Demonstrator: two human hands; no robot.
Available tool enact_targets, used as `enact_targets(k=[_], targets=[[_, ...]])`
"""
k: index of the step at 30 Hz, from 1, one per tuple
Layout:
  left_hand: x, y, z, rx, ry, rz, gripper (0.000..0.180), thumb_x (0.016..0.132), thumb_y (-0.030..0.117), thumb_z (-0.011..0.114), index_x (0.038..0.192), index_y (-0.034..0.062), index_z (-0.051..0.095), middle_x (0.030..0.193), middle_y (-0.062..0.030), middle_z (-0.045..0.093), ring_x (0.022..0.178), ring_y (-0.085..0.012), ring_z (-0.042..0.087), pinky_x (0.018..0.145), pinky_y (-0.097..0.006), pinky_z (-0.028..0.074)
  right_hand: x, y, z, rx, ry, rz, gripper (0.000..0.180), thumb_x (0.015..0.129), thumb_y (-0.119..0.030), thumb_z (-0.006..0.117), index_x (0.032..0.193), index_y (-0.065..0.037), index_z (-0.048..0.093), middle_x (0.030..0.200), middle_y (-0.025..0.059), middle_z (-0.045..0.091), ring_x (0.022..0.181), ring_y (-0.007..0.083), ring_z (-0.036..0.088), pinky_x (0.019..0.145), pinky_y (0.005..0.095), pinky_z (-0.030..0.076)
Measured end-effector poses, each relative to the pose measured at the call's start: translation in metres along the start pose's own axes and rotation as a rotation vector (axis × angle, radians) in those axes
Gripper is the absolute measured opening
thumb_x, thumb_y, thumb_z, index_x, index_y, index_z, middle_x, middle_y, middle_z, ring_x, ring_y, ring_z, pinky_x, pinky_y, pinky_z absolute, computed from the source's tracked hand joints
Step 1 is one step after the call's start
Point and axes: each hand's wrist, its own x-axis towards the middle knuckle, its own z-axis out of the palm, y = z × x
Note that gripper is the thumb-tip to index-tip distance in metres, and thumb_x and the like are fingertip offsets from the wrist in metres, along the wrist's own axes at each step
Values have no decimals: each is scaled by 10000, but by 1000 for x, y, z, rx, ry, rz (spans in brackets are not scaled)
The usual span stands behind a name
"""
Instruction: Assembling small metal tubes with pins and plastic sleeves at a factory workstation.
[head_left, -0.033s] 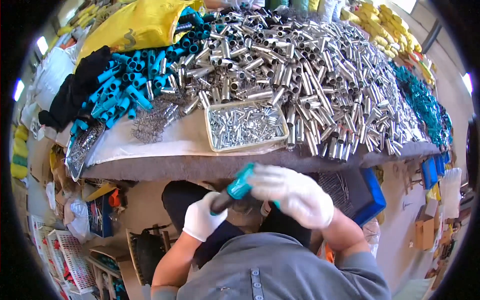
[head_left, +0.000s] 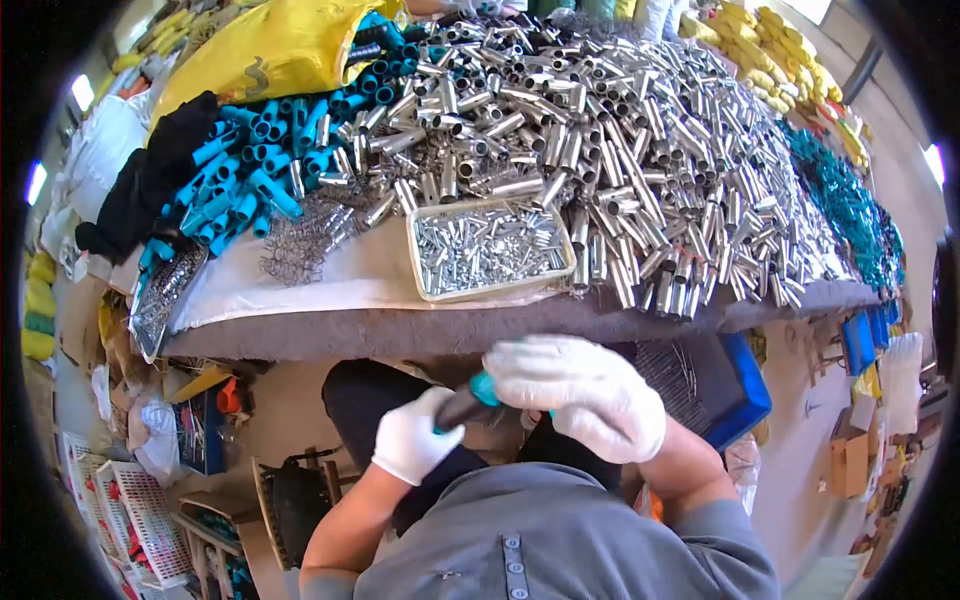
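teal-and-black handle (head_left: 465,408) held short of the table (head_left: 365,265), between both hands. white-gloved left hand (head_left: 414,440) closed round its black part. white-gloved right hand (head_left: 580,395) over teal end, fingers together; cannot tell whether it grips.

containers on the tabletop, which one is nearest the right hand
The pale rectangular tray of small silver parts, at the tabletop's front middle. It lies just beyond the right hand; the narrow metal pan is far off at the left end.
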Motion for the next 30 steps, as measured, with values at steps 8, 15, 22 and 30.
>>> enact_targets(k=[8, 15, 22, 30], targets=[[6, -3, -7, -50, 52, -17, 302, 702, 136, 725, 965, 48, 605, 797, -186, 646, 752, -331, 658, 651, -359, 519, -13, 5, 2, 151, -50, 63, 378, 936, -156, 392, 1267, -17, 511, 1361, 172, 444, 1297, 334, 379, 1088, 417, 255], [4, 7, -14, 13, 137, 16, 320, 658, 163, 733, 952, 105, 621, 801, -145, 652, 719, -322, 646, 629, -386, 521, -38, 34, 3, 285, 25, 349, 467, 988, -298, 307, 1312, 3, 456, 1352, 181, 456, 1301, 300, 385, 1087, 384, 263], [4, 19, 12, 188, -144, 274, 319, 690, 226, 712, 969, 121, 600, 744, -130, 622, 695, -320, 626, 603, -384, 495, 22, 42, 5, -754, 217, 90, 525, 777, -182, 623, 1257, -25, 482, 1229, 204, 514, 1155, 387, 464, 982, 492, 342], [26, -15, -50, 779, 374, 635, 188, 738, 183, 541, 919, 138, 514, 636, -9, 433, 519, -171, 484, 462, -325, 403, -11, 30, 52, 184, -27, 532, 475, 747, -352, 731, 1061, -20, 603, 714, 79, 603, 576, 192, 578, 591, 346, 486]])
